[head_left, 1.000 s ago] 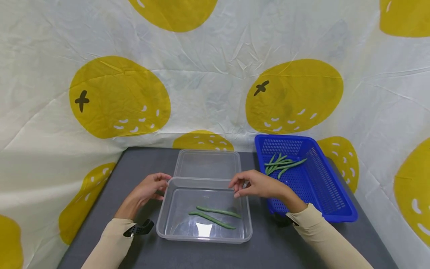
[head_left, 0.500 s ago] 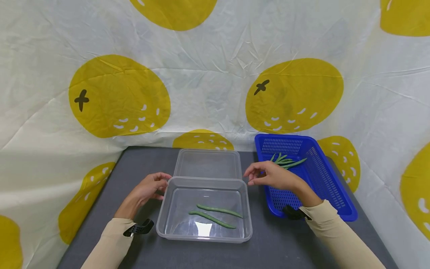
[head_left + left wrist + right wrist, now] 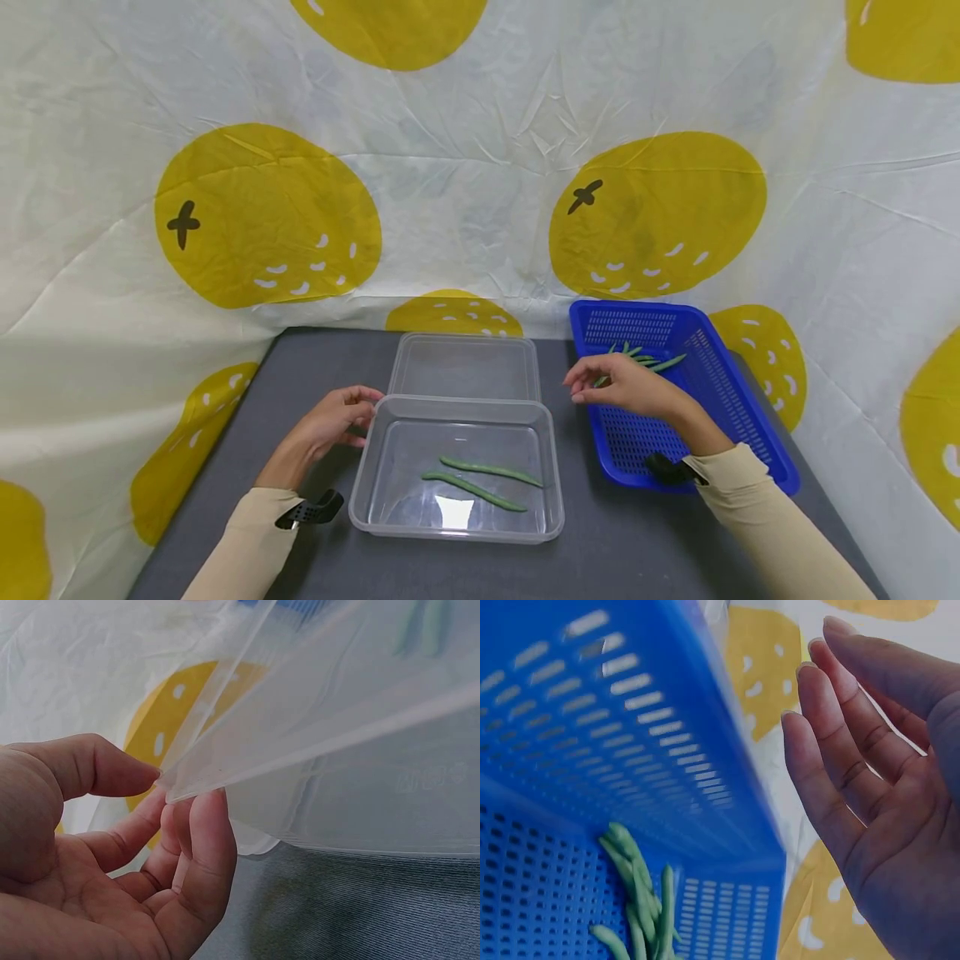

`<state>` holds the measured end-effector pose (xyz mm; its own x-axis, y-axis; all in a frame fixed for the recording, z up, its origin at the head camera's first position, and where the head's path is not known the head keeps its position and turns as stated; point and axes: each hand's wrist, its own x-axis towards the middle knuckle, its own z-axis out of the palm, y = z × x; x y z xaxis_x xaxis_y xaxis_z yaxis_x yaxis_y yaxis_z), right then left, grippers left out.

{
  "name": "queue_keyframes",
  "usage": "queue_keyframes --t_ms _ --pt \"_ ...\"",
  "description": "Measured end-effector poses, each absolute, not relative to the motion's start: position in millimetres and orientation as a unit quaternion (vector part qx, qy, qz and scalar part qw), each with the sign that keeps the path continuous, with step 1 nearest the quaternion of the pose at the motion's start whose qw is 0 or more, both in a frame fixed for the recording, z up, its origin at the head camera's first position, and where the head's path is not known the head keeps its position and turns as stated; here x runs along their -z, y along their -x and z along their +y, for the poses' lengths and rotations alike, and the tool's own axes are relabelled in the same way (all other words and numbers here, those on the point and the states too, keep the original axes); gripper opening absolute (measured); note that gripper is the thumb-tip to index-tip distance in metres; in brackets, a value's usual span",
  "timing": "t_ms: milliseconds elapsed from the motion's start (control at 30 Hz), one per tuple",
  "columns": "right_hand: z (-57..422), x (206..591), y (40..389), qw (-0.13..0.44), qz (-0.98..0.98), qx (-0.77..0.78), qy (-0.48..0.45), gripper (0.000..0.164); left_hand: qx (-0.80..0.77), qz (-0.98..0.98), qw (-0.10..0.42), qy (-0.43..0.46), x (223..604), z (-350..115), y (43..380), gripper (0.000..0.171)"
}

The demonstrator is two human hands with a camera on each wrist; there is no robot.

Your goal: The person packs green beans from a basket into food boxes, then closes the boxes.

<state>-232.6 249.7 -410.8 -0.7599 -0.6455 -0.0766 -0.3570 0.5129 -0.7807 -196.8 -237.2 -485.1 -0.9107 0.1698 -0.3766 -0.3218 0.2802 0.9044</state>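
Note:
My left hand (image 3: 330, 429) pinches the far left corner of a clear plastic container (image 3: 362, 479); in the left wrist view thumb and fingertips meet at its rim (image 3: 202, 784). Two green beans (image 3: 480, 492) lie side by side on the container's floor. Over the left edge of a blue plastic basket (image 3: 686, 433) hovers my right hand (image 3: 630, 387), fingers loosely bent and holding nothing. Several more green beans (image 3: 641, 892) are heaped inside the basket near its far left corner, partly hidden by the right hand in the head view.
Behind the container, a clear flat lid (image 3: 465, 367) lies on the dark grey table (image 3: 330, 354). A white cloth with a yellow fruit print (image 3: 465, 208) hangs behind the table. The basket's raised slotted walls (image 3: 615, 697) stand close beside the right hand.
From above the container's right rim, my right hand has moved right and slightly away from me to the basket. The left hand, container and two beans in it stay put.

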Motion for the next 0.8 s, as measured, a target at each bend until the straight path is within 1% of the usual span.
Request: queue_keyframes --t_ms 367,567,800 --pt "273.2 421.8 245.4 0.156 0.873 0.378 0.264 0.017 -0.597 0.776 0.199 0.047 487.7 -236.6 197.1 0.040" --pt "291.0 432.0 255.4 0.163 0.868 0.398 0.250 0.021 -0.596 0.777 0.197 0.048 488.0 -236.7 197.0 0.040" --pt "312.1 441.8 266.2 0.163 0.860 0.422 0.236 0.019 -0.598 0.775 0.198 0.051 487.7 -237.0 197.3 0.039"
